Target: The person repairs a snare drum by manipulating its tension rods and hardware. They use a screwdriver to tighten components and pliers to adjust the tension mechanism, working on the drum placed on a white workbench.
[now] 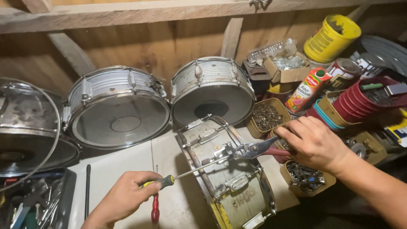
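Your left hand (123, 197) fingers wrap the screwdriver (186, 171), right hand (316, 144) clamps pliers (254, 149) over the snare drum (227, 174) on the white bench (127, 165), plank wall (161, 46) beyond your fingers

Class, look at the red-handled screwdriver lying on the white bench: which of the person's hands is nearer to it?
Left. The left hand sits just beside the red-handled screwdriver, gripping a yellow-handled screwdriver. The right hand is far off, holding pliers.

Both hands (123, 197) (313, 142) forward (grips closed)
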